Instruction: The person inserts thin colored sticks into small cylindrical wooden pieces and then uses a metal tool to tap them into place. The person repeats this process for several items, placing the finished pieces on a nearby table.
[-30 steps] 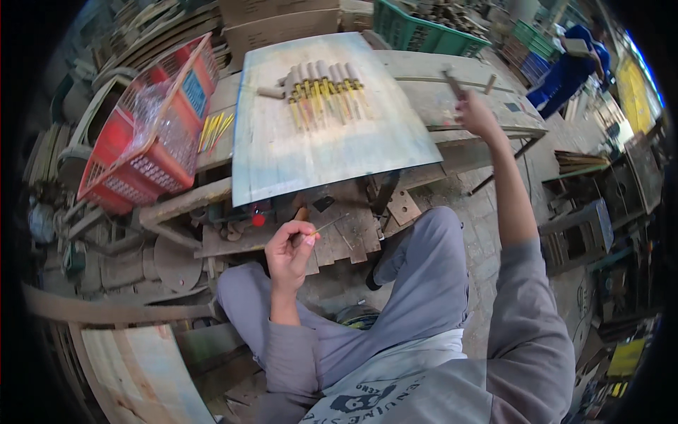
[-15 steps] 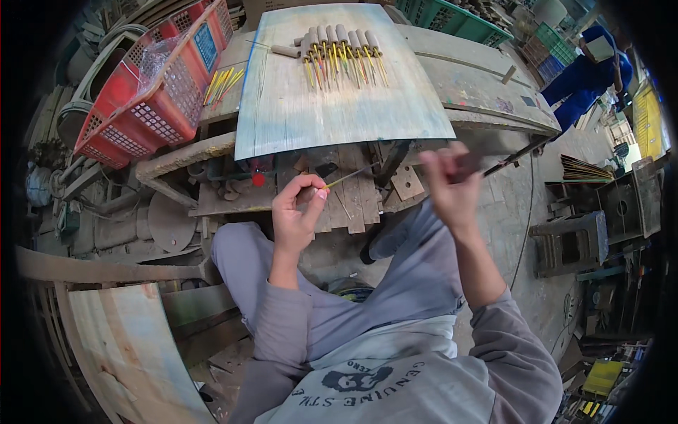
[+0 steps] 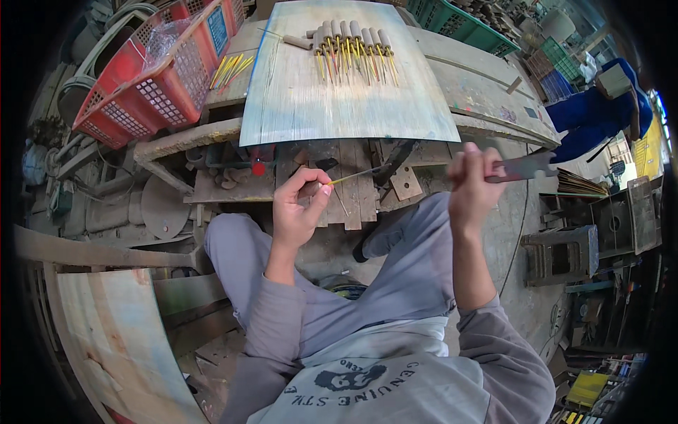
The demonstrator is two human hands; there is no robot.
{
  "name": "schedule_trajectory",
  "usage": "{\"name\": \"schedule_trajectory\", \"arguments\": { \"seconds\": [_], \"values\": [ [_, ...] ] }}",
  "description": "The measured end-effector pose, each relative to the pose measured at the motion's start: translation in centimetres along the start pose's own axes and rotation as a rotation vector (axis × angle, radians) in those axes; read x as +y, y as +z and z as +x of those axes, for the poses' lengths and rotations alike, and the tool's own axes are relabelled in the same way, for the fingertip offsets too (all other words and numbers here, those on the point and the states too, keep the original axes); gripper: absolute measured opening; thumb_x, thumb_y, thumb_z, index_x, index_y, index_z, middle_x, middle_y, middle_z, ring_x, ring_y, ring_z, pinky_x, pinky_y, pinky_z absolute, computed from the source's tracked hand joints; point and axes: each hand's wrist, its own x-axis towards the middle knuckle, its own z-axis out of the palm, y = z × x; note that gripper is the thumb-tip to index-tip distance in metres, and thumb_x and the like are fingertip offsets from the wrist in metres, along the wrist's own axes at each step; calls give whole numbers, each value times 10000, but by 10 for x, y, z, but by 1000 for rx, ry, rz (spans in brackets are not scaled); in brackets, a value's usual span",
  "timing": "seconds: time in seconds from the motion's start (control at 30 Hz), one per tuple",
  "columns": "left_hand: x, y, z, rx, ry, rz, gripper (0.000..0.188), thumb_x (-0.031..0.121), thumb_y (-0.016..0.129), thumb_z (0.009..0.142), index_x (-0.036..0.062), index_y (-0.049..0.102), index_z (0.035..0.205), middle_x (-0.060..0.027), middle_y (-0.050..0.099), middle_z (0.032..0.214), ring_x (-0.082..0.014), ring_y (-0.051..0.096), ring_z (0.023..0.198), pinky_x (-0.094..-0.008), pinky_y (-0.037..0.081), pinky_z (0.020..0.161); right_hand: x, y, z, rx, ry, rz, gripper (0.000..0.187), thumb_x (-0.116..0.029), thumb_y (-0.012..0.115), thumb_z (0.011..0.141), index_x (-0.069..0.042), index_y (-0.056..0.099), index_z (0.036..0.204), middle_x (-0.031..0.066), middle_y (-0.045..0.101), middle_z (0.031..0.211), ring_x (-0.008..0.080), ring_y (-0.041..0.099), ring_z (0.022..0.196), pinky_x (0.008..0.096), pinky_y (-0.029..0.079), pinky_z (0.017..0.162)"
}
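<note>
My left hand (image 3: 300,205) is closed in front of the board, thumb and fingers pinching a slim rod (image 3: 358,174) with a yellow part near the fingertips. The rod's thin grey shaft points up to the right; its other end is mostly hidden in the hand. Off to the right, my right hand (image 3: 472,184) grips a flat reddish-grey metal tool (image 3: 521,169) with a notched end, which sticks out rightward. The two hands are well apart. On the pale board (image 3: 318,120) lie several wooden-handled tools (image 3: 357,46) with thin yellow and red strips, and one separate wooden handle (image 3: 297,42) with a thin rod.
A red plastic basket (image 3: 166,92) stands at the left, with several thin coloured strips (image 3: 232,69) beside it. A black stool (image 3: 559,256) is on the floor at right. A person in blue (image 3: 600,106) is at the far right. Below the board is a slatted wooden shelf (image 3: 357,201).
My right hand has moved right and slightly down, and its tool, blurred before, now shows clearly. My left hand keeps its pinch on the rod. The whole view has shifted slightly.
</note>
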Motion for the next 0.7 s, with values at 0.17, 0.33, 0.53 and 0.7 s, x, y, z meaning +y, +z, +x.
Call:
{"name": "schedule_trajectory", "arguments": {
  "seconds": [0.17, 0.33, 0.53, 0.7],
  "values": [
    [-6, -1, 0, 1, 17, 33, 73, 0, 605, 844, -18, 589, 913, -9, 580, 857, -55, 564, 774, -203, 443, 717, -8, -5, -6, -92, 156, -98, 348, -74, 711, 776, -13, 407, 619, 94, 318, 538, 131, 332, 484, 284, 305, 457],
    [-3, 1, -3, -32, 5, -13, 79, 4, 605, 846, -19, 589, 920, -11, 593, 868, -56, 563, 782, -203, 443, 729, -16, 3, -8, -392, -237, -514, 420, -43, 637, 860, -93, 304, 611, -24, 370, 499, 55, 319, 461, 240, 258, 433],
    [-3, 4, -4, -23, 0, -40, 82, 12, 597, 855, -16, 588, 932, -17, 595, 872, -67, 561, 802, -200, 438, 738, -21, -2, -11, -240, -190, -274, 318, -7, 655, 820, -57, 394, 645, 31, 387, 509, 58, 369, 455, 220, 308, 447],
    [1, 7, -4, 2, 23, 19, 67, 22, 597, 850, -11, 583, 906, -26, 595, 865, -81, 560, 804, -217, 443, 740, -20, -11, -5, -87, 126, 235, 223, -73, 698, 820, -67, 505, 710, -55, 484, 576, 20, 411, 509, 178, 312, 462]
  ]
}}
